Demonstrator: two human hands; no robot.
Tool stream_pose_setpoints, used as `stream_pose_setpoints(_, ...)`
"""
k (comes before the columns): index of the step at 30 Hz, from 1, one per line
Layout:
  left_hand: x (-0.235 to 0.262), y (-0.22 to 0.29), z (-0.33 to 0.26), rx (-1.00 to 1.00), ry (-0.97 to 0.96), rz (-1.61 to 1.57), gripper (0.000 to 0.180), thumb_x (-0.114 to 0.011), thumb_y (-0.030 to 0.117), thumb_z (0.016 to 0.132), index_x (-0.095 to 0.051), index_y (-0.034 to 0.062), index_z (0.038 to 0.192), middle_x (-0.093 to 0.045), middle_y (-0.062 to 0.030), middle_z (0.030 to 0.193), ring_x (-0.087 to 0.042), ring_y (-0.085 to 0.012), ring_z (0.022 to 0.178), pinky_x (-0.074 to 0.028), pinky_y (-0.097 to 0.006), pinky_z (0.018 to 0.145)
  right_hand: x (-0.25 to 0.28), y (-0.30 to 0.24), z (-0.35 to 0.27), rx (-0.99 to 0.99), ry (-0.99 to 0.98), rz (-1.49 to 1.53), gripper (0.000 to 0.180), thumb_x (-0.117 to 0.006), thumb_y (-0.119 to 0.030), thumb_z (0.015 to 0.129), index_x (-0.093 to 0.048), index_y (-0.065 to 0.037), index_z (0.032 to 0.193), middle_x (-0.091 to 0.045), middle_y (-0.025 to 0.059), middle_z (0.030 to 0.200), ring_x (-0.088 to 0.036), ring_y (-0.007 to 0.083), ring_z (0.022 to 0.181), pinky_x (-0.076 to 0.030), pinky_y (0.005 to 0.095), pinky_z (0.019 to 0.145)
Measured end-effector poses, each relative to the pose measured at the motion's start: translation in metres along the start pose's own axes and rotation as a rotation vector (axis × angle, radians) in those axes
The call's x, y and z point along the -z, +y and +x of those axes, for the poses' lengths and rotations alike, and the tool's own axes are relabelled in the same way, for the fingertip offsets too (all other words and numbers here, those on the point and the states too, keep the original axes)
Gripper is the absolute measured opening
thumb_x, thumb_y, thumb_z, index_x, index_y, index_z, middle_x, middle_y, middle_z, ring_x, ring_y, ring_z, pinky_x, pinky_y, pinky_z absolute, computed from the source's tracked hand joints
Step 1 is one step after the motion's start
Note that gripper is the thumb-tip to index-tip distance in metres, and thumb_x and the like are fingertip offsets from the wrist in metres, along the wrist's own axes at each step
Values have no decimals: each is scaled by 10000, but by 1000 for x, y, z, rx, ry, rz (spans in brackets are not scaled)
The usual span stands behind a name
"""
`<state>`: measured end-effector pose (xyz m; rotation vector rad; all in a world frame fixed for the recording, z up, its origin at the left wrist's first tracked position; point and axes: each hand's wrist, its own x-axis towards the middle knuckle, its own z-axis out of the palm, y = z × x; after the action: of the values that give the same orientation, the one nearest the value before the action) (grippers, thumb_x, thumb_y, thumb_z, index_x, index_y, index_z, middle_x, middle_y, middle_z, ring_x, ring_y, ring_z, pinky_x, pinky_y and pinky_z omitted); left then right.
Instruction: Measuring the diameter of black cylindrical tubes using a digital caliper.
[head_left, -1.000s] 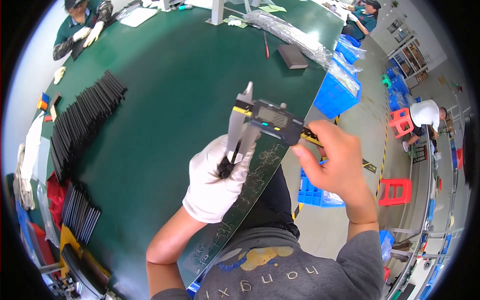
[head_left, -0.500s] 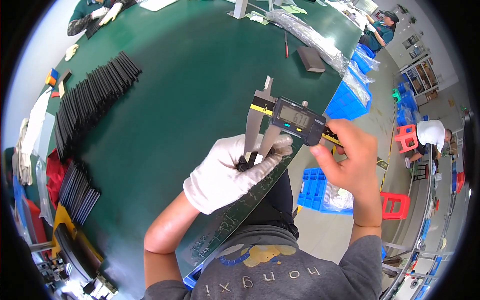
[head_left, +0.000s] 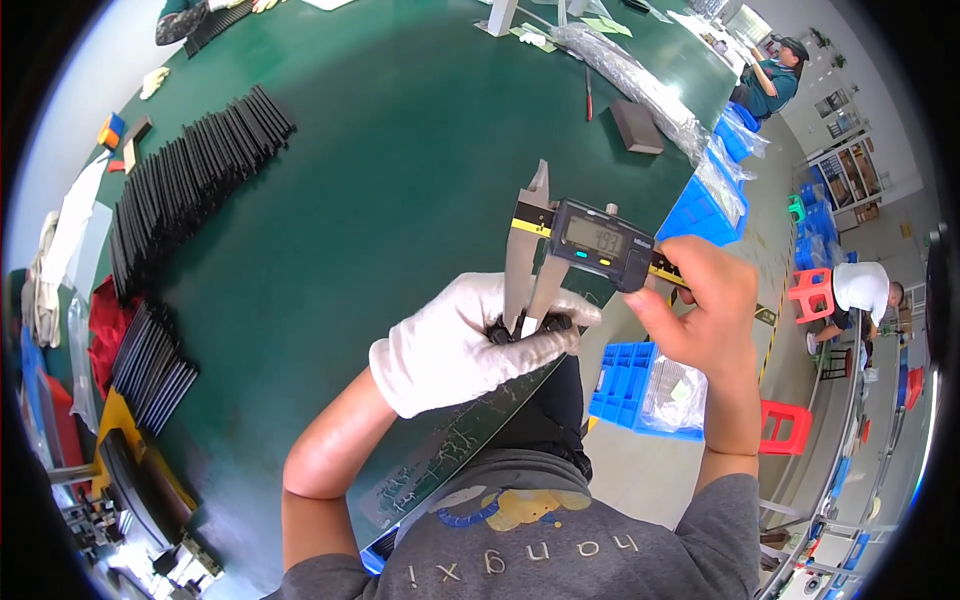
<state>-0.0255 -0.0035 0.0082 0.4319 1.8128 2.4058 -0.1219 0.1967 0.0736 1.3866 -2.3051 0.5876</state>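
Observation:
My left hand (head_left: 440,345), in a white glove, is closed around a small black rod-like piece (head_left: 558,322), mostly hidden by the fingers. Bare, my right hand (head_left: 712,310) grips the beam end of a digital caliper (head_left: 598,240), its thumb near the sliding display unit. The caliper's long jaws point down into the gloved hand, with their tips around or against the black piece; the exact contact is hard to see. Across the green table (head_left: 370,180), a long row of black rods (head_left: 195,180) lies side by side at the left.
Shiny dark rods (head_left: 155,370) lie beside a red cloth (head_left: 110,335) at the left. A brown block (head_left: 637,127) and plastic-wrapped bundle (head_left: 625,75) rest at the far right. Blue crates (head_left: 622,385) stand beside the table, near a red stool (head_left: 785,428). Other people are farther off.
The caliper jaws have moved closer together, and the displayed reading has changed. Caliper and gloved hand sit slightly farther right in the picture; the whole view has shifted a little.

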Motion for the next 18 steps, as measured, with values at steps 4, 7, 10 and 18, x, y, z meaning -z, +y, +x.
stream_pose_setpoints(4, 1, 1, 0, 13, -28, -46, 233, -598, 3, 843, -617, 13, 1075, -662, -63, 891, -617, -112, 854, -483, -253, 785, 1, 2, 2, 14, -7, -18, 305, -772, -278, 635, -573, -66, 726, -531, 42, 579, -494, 207, 452, -342, 291, 404)
stream_pose_setpoints(7, 2, 2, -2, 4, -22, -18, 223, -604, -3, 838, -624, 5, 1060, -666, -69, 905, -623, -122, 865, -489, -256, 790, -6, 2, 1, 19, 9, -34, 323, -768, -318, 642, -565, -75, 706, -513, 26, 551, -474, 189, 430, -315, 286, 386)
stream_pose_setpoints(10, 2, 6, -2, 66, -11, -1, 268, -635, 25, 806, -609, -29, 1067, -640, -116, 944, -616, -204, 907, -489, -318, 825, -5, 3, 1, 31, -13, -57, 316, -768, -305, 647, -568, -73, 725, -517, 22, 555, -477, 191, 428, -318, 286, 385)
stream_pose_setpoints(18, -15, -2, 1, -107, 265, 69, 217, -603, -23, 837, -618, 8, 1051, -655, -57, 882, -624, -111, 851, -492, -243, 759, 3, -12, -7, -127, -17, 51, 270, -728, -189, 693, -574, -44, 860, -583, 63, 675, -510, 189, 468, -378, 275, 426)
